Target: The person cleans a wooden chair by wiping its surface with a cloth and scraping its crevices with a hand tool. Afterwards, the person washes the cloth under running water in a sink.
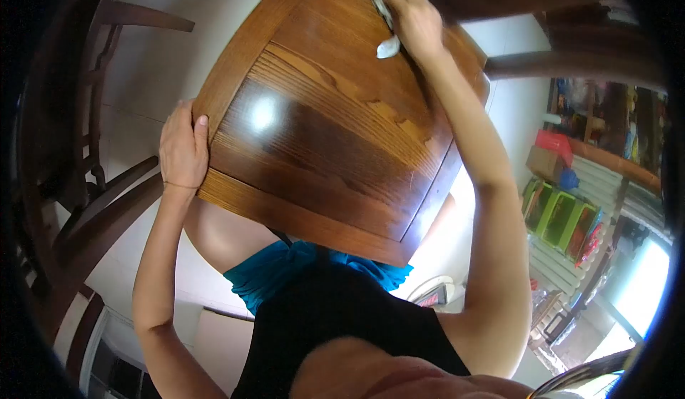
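Note:
A varnished brown wooden panel (321, 135) with a framed border lies tilted in front of my body, over my lap. Its glossy grain catches a bright reflection at the left. At the left edge, my left hand (184, 146) is closed round the border, with the thumb along the side. My right hand (417, 24) presses on the panel's far right part, fingers closed on a white cloth (388, 47). Part of the cloth sticks out beside the fingers; the rest is hidden under them.
Dark wooden chairs (78, 114) stand at the left. More dark furniture (528, 0) is close behind my right hand. At the right are shelves with mixed goods (606, 114) and a green basket (560, 217). Pale tiled floor (157, 64) lies around.

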The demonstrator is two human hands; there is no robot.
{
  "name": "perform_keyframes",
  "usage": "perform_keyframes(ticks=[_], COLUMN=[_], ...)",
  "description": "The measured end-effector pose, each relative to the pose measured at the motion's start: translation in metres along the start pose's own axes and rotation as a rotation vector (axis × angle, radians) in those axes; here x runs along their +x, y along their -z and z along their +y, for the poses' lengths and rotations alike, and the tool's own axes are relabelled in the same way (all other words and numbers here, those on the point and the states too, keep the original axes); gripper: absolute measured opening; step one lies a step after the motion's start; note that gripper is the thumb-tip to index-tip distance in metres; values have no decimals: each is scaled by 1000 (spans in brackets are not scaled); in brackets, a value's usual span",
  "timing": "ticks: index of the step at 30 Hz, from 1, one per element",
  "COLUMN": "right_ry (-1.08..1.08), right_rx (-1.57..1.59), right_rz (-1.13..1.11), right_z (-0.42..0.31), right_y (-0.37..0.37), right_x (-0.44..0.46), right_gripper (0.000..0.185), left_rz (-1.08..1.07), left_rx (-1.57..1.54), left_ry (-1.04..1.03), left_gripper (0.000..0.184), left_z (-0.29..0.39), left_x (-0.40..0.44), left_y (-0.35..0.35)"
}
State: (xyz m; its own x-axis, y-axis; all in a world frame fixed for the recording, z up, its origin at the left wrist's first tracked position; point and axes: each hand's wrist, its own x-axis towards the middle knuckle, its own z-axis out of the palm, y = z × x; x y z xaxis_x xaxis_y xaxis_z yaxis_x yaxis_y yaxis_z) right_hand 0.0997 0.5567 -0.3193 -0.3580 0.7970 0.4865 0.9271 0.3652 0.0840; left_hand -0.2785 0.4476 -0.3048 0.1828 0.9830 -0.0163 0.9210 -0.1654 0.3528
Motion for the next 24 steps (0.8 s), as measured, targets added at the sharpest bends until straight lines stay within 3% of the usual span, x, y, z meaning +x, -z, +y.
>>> perform_keyframes(ticks=[2,3,8,12,15,18,20,22,24], right_ry=[-97,-86,21,-17,-21,-45,-45,53,-85], right_rx=[-125,-74,97,-90,239,11,147,92,-55], right_rz=[-212,-101,-72,-149,189,-32,-60,25,-123], right_z=[-4,-7,-2,-5,-12,-17,-12,-2,-6], right_y=[-16,-14,15,-16,-23,12,18,1,-18], right_x=[28,25,-31,32,42,-11,-36,-15,34], right_gripper=[33,14,24,17,9,15,15,13,12], left_rz=[14,21,72,33,50,52,58,32,22], left_rx=[8,-1,5,-16,-37,-16,-11,-8,2], left_ry=[-20,-25,-50,-45,-45,-52,-47,-15,-30], left_gripper=[41,41,39,38,38,38,37,37,36], left_z=[-4,-3,-11,-10,-1,-5,-9,-7,-4], left_x=[-3,-4,-1,-3,-3,-6,1,-2,-5], left_y=[-1,-1,-7,-4,-2,-3,-7,-6,-1])
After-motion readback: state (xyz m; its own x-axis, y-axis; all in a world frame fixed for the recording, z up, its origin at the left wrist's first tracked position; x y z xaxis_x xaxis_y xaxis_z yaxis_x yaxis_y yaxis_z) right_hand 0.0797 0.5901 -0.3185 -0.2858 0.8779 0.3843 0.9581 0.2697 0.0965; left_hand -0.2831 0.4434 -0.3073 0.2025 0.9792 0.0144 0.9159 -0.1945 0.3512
